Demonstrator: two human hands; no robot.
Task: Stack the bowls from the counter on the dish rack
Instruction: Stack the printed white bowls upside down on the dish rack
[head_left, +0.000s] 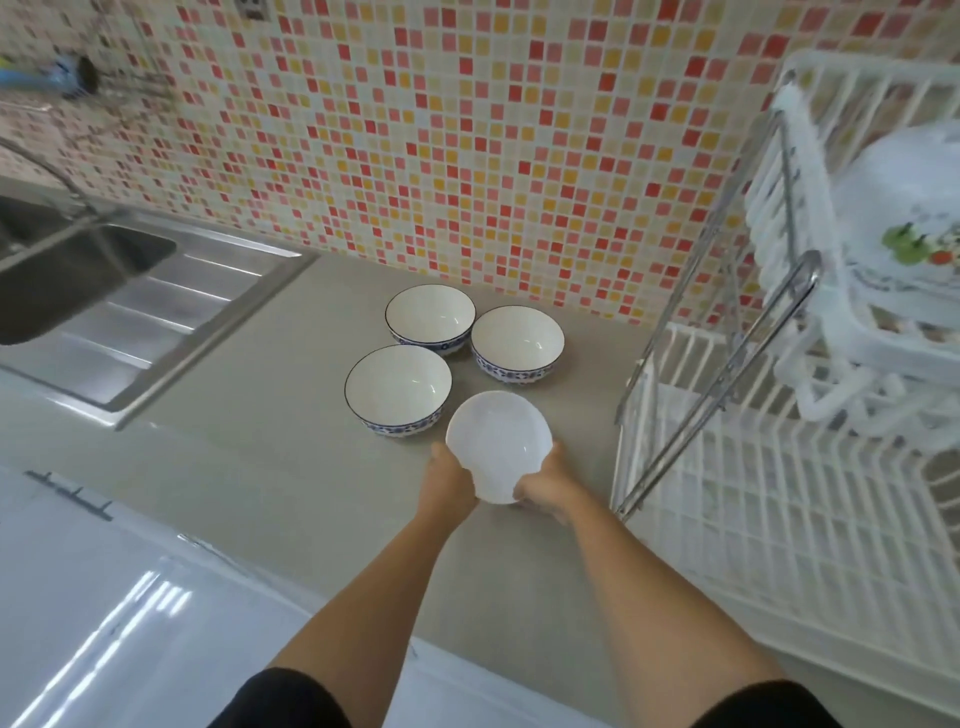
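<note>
Plain white bowl (497, 446) held at its near rim between both hands, tilted up toward the camera, just in front of the three blue-patterned bowls and left of the dish rack (769, 499). Left hand (451, 480) closed on the near-left edge, thumb over the rim; right hand (545, 488) closed on the near-right edge, fingers wrapped beneath. Whether the base touches the counter (291, 426) or hangs just clear of it: cannot tell.

Probably glazed ceramic or opal glass: rigid, smooth, glossy, likely slippery if wet, and certain to chip or crack on a knock against the rack's metal frame. Moderately light by the look of it, manageable with one hand, safer with two. Best taken at opposite points of the rim, thumbs inside, fingers under the curve of the wall, or cupped from below.

Left of the dish rack, beyond the held bowl, three round bowls in a loose cluster: front-left bowl (397, 389), back bowl (430, 318), right bowl (517, 343), all white inside, thin dark line at the lip, blue floral band outside, upright, close together. Deep rounded walls, likely nesting well in a stack.

Dish rack of white coated wire grid with chrome tube supports. Counter matte grey-beige, smooth. Left of the dish rack, far side, stainless sink (78, 275) with ribbed drainer.
</note>
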